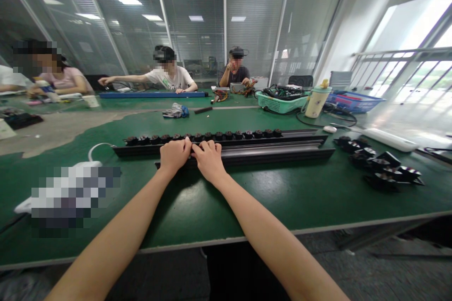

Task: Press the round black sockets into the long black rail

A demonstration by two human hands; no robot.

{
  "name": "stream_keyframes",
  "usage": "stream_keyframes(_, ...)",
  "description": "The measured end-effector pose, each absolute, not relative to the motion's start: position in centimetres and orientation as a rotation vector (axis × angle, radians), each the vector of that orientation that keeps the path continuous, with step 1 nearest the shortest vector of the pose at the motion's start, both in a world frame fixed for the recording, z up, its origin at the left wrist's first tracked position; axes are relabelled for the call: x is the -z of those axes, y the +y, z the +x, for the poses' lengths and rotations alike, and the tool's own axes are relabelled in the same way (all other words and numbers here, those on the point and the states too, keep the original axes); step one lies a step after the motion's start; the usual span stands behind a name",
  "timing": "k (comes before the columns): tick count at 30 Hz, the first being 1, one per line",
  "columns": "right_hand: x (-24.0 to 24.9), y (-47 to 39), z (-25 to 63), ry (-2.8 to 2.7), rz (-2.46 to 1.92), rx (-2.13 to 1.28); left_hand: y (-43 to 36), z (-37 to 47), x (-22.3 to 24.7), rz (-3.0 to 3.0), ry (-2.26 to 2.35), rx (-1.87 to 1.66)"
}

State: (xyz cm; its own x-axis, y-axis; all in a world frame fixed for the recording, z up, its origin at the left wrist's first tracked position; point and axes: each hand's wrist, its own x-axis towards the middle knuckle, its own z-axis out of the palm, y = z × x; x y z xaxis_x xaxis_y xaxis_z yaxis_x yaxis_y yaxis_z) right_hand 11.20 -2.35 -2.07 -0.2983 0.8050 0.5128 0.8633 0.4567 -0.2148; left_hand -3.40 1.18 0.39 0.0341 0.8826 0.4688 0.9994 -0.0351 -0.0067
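Two long black rails lie side by side across the green table. The far rail (300, 140) carries a row of small dark parts (219, 136) along its length. Over the left part of the near rail (275, 153), my left hand (175, 154) is closed, with its thumb at the far side. My right hand (208, 157) is right beside it, fingers bent down onto the same rail. Whatever small piece lies between or under the fingertips is hidden. More dark parts (384, 164) lie in a loose group to the right of the rails.
At the back right are a green basket (282, 103), a yellow cup (318, 101) and a blue basket (356, 101). A white device (390, 139) lies right. A grey cloth (175, 111) lies behind the rails. Several people sit across the table (268, 197). A blurred object lies left.
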Motion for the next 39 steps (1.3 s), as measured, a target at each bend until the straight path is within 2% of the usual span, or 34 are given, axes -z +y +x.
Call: stream_keyframes(39, 0.9, -3.2, 11.6, -2.109, -1.436, 0.047, 1.2, -3.3, -0.4, -1.985, -1.933, 0.495)
